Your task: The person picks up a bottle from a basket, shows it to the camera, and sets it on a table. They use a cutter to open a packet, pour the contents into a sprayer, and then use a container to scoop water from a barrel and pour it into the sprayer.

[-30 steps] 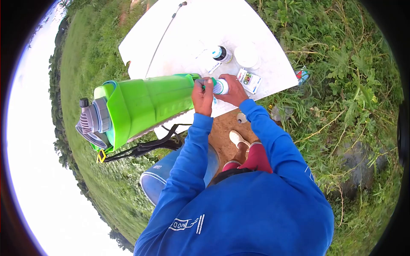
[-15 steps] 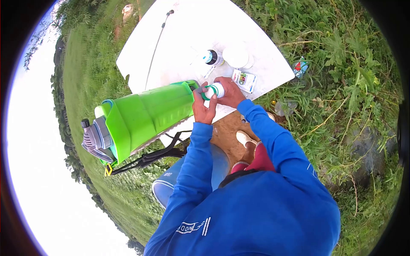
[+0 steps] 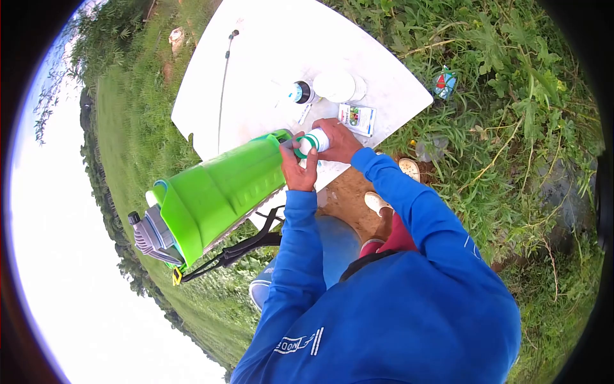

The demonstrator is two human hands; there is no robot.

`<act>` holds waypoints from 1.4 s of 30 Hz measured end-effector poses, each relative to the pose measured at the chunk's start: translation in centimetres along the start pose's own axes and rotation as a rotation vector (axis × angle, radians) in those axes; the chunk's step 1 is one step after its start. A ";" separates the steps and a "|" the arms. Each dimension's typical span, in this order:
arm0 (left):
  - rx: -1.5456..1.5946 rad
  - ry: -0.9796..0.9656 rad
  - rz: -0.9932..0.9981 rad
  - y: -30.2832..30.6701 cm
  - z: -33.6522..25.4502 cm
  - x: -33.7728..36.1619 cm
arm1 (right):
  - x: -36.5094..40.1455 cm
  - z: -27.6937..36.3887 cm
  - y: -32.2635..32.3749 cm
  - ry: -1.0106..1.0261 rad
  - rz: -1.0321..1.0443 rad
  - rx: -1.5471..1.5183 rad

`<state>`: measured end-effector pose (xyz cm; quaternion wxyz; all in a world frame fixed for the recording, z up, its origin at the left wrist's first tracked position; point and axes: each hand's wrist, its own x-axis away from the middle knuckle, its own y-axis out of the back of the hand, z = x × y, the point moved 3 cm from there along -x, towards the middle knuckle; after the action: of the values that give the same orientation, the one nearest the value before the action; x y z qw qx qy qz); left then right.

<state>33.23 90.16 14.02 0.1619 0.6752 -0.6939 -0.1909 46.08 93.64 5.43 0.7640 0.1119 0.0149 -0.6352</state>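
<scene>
Both hands are on a small white bottle (image 3: 320, 138) with a green ring at its cap end, held above the near edge of the white table. My right hand (image 3: 340, 142) is wrapped round the bottle's body. My left hand (image 3: 298, 169) grips the cap end with thumb and fingers; whether the cap is loose cannot be made out. Just beyond the hands lie a white packet (image 3: 357, 120) with a colourful picture and a dark bottle (image 3: 302, 92) with a blue-and-white top. A round white container (image 3: 339, 86) is beside them.
A green backpack sprayer (image 3: 220, 189) with black straps (image 3: 240, 244) leans at the table's left. A thin spray lance (image 3: 226, 70) lies across the white table (image 3: 275, 38). Below is a blue barrel (image 3: 339, 246). A blue-and-red packet (image 3: 445, 83) rests in the grass.
The view has shifted slightly, so the table items appear a little further left. Both hands keep their grip on the bottle, with only a slight change in its angle.
</scene>
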 end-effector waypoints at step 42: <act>-0.571 -0.310 0.382 -1.4 -1.8 -6.5 | 0.1 -2.4 -1.7 -0.037 0.025 0.040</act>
<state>35.61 96.51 15.15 0.2693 0.4244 -0.7423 -0.4432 44.75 93.73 2.85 0.7696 0.1158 -0.0132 -0.6278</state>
